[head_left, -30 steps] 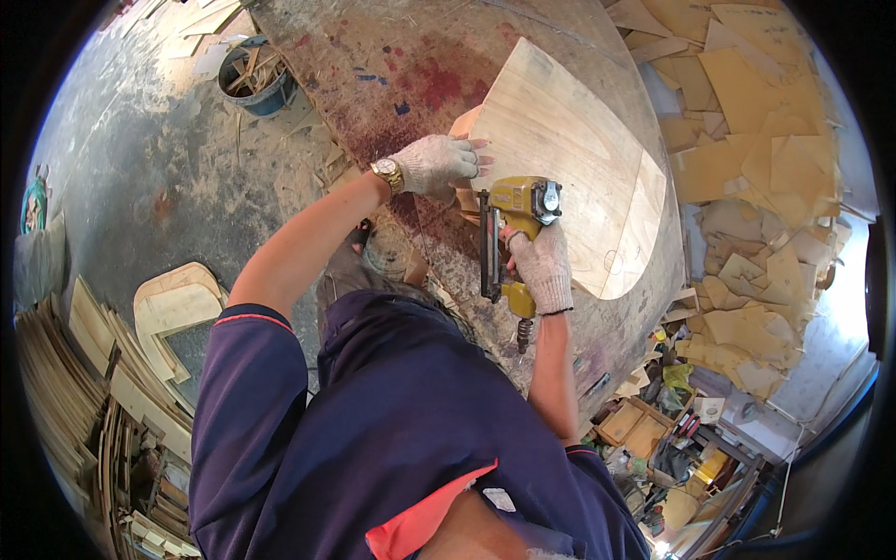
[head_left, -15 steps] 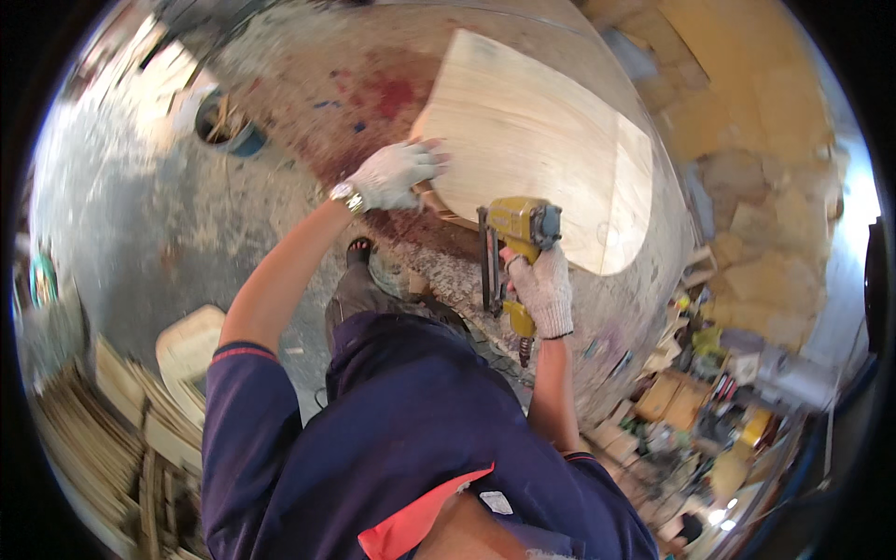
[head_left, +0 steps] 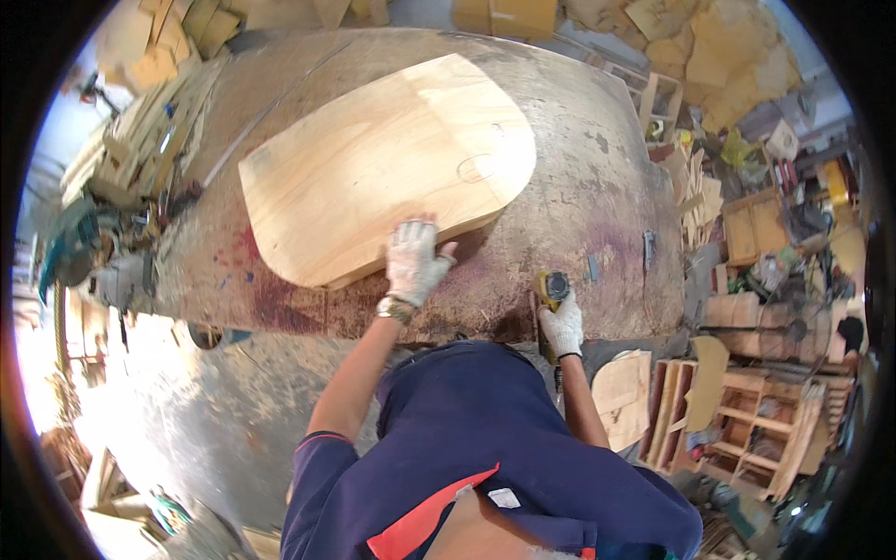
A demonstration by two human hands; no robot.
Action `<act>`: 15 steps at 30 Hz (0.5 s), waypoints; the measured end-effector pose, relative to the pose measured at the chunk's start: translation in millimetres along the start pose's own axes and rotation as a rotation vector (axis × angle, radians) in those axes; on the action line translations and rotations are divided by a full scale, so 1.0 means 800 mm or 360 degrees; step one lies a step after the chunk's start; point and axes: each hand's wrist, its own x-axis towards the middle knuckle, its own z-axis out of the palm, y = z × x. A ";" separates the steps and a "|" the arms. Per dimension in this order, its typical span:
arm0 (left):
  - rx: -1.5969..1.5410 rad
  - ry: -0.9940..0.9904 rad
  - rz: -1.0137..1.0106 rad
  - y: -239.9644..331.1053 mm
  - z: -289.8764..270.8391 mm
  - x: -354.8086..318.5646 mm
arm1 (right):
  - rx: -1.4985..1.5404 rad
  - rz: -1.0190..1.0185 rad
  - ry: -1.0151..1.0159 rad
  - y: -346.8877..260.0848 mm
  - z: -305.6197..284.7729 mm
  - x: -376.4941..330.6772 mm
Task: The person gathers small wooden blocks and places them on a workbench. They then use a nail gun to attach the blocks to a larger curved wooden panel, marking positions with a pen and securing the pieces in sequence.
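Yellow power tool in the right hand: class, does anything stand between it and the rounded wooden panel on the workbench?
Nothing visible does. The yellow power tool, held by the right hand, sits near the bench edge; only bare, stained workbench lies between it and the wooden panel, where the left hand presses.

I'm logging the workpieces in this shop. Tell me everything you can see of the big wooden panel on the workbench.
The wooden panel is a flat, pale sheet, plywood by its look, with visible grain and a faint pencilled loop near its right end. Its outline is rounded: a broad curved right end and a rounded near-left corner. It lies flat on the stained, dusty workbench, reaching diagonally across it. The gloved left hand presses palm-down on its near edge. The right hand, holding a yellow power tool, is clear of it.
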 end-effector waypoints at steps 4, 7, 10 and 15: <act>0.0041 -0.0439 0.0048 0.088 0.081 0.076 | 0.0016 0.0202 -0.0052 0.052 -0.009 0.024; 0.0334 -0.0545 0.0033 0.115 0.131 0.116 | 0.0083 0.0263 -0.0109 0.071 -0.010 0.032; 0.0548 -0.0424 0.0073 0.104 0.159 0.126 | 0.0165 0.0263 -0.0158 0.082 -0.007 0.036; 0.0546 -0.0361 0.0146 0.076 0.167 0.115 | 0.0147 0.0276 -0.0197 0.096 0.002 0.040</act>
